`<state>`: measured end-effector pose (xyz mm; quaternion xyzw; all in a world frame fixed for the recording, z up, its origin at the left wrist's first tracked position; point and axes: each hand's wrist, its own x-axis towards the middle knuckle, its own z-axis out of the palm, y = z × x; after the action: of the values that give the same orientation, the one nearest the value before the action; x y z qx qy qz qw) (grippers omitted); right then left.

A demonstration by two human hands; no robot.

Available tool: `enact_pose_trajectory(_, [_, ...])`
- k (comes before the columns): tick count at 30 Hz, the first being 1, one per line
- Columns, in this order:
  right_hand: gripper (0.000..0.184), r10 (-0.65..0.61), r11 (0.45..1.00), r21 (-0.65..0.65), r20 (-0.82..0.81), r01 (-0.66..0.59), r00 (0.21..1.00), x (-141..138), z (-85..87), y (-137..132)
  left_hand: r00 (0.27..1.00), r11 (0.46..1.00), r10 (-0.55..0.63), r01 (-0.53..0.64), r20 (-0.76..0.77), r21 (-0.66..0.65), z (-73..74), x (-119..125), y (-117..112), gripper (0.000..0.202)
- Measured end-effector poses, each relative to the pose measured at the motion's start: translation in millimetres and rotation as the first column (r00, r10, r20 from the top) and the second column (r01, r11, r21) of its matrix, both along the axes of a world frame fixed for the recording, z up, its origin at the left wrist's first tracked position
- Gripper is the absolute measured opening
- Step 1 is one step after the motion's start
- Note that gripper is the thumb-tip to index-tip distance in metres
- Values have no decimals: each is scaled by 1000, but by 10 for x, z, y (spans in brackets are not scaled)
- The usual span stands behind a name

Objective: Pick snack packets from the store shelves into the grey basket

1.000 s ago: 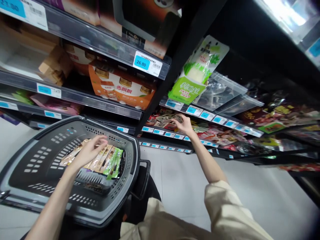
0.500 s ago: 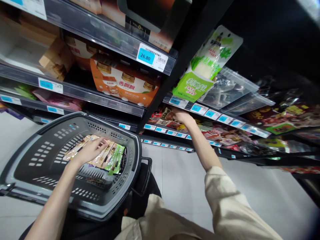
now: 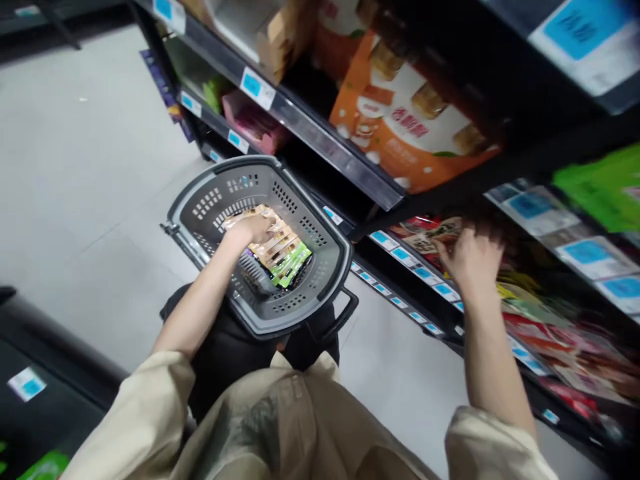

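A grey plastic shopping basket (image 3: 330, 247) rests on my lap. Inside it lie several flat snack packets (image 3: 283, 250), tan and green. My left hand (image 3: 255, 229) is down in the basket on top of those packets, fingers curled over them. My right hand (image 3: 473, 260) reaches into a low shelf on the right and its fingers close on a snack packet (image 3: 433, 237) with dark print lying among other packets there.
Store shelving with blue price tags (image 3: 257, 88) runs from upper left to lower right. An orange multi-pack box (image 3: 405, 127) stands on the shelf above. Green packaging (image 3: 600, 187) hangs at the right. Pale floor tiles (image 3: 75, 167) spread to the left.
The camera has tilted down and swung right, so my lap and beige sleeves now show. My left hand stays in the basket. My right hand stays at the low shelf, gripping a packet.
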<state>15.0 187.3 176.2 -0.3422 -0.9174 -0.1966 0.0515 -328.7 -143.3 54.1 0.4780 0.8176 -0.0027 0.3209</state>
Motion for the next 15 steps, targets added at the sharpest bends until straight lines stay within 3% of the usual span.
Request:
enact_pose_trajectory(2, [60,101,995,-3,-47,-102,994,-29,24,-266,999,999,34,-34,7,20,10,-9,-1,51])
enact_pose_trajectory(4, [49,280,950,-110,-119,-293,953,-119,15,-560,999,998,46,-47,11,31,26,-11,-13,51])
enact_pose_trajectory(6, [37,474,801,-324,-174,-504,863,-301,-78,-864,999,999,36,-36,7,30,63,-16,-35,52])
enact_pose_trajectory(8, [32,616,568,-561,-195,-602,763,-582,-297,-1193,999,999,40,-40,6,18,123,-28,-60,52])
enact_pose_trajectory(9, [31,656,473,-649,-193,-597,730,-753,-454,-1376,999,998,54,-54,3,12,159,-34,-71,52])
enact_pose_trajectory(11, [28,693,353,-781,-152,-515,705,-1122,-842,-1787,996,996,94,-94,-9,-5,228,-44,-87,52])
enact_pose_trajectory(13, [18,702,263,-905,-57,-333,710,-1473,-1266,-2234,993,993,113,-114,-19,-11,279,-46,-91,51])
enact_pose_trajectory(15, [30,629,189,-974,21,-126,777,-1747,-1648,-2657,994,995,103,-104,-18,-12,306,-39,-88,51])
